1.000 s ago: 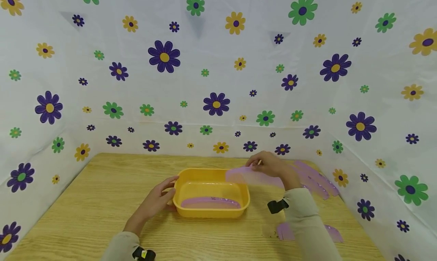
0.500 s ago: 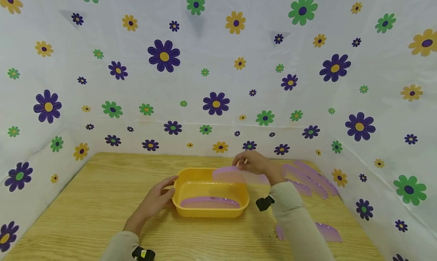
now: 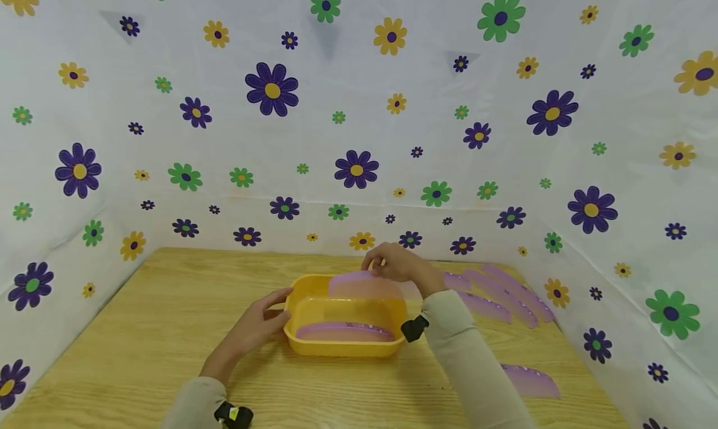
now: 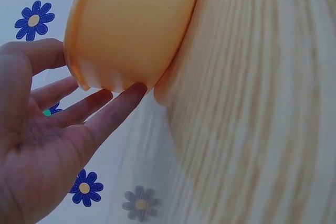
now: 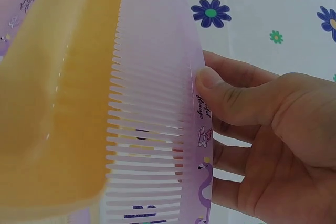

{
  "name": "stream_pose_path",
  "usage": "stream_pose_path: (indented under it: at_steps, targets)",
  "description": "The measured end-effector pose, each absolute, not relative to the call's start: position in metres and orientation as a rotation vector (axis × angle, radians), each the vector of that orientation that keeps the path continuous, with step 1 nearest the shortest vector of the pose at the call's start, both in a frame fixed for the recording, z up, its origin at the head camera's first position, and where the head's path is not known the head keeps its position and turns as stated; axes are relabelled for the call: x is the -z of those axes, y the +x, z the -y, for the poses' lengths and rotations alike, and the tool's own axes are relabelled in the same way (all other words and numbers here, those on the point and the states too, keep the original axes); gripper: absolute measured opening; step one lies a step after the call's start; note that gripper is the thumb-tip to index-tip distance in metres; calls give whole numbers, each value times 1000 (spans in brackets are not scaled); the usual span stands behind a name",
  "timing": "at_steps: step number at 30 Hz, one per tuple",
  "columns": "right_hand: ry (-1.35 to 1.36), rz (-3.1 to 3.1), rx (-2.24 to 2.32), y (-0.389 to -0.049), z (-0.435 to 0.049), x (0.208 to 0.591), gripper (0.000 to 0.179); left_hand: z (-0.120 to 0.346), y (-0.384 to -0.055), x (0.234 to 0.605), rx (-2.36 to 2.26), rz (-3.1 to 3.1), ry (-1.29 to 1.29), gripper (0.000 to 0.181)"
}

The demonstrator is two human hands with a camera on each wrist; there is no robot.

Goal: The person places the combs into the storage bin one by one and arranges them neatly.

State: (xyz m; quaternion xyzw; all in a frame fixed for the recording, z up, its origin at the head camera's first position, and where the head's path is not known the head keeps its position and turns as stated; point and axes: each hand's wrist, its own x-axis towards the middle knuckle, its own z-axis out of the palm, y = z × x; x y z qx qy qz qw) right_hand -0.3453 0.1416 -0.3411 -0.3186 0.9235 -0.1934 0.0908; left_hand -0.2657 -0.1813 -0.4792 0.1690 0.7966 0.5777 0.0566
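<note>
My right hand point(image 3: 397, 264) pinches a translucent purple comb point(image 3: 352, 284) by its spine over the far rim of a yellow plastic basin point(image 3: 343, 350). In the right wrist view, the thumb lies on the printed spine point(image 5: 202, 145), fingers behind it, and the teeth point toward the basin. A second purple comb point(image 3: 343, 333) lies inside, along the basin's near wall. My left hand point(image 3: 255, 330) holds the basin's left end. From the left wrist view, the thumb is at the rim and the other fingertips point(image 4: 137, 88) press the outer wall.
Several purple combs point(image 3: 502, 297) lie on the wooden table point(image 3: 185, 304) at the back right. Another comb point(image 3: 531, 380) lies nearer, partly behind the right sleeve point(image 3: 477, 360). A white flowered sheet point(image 3: 314, 130) stands around the back and sides.
My right hand has moved left with its comb, bringing it farther over the basin and uncovering more combs at the back right. The left hand and basin have hardly moved.
</note>
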Motion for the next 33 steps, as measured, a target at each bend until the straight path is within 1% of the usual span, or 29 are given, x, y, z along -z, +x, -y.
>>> stream_pose_path:
  at_steps: [8, 16, 20, 26, 33]
  targets:
    - [-974, -2721, 504, -353, -123, 352, 20, 180, -267, 477, -1751, -2402, 531, 58]
    - [-935, -2678, 453, -359, -100, 358, 23, 182, -267, 478, -1774, -2362, 563, 59]
    - [-884, -2657, 443, -362, -92, 364, 26, 182, -267, 479, -1769, -2375, 563, 59]
    - [-762, -2647, 448, -364, -86, 374, 26, 182, -267, 481, -1759, -2383, 555, 59]
    - [-747, -2671, 431, -363, -80, 383, 24, 182, -265, 479, -1767, -2385, 549, 59]
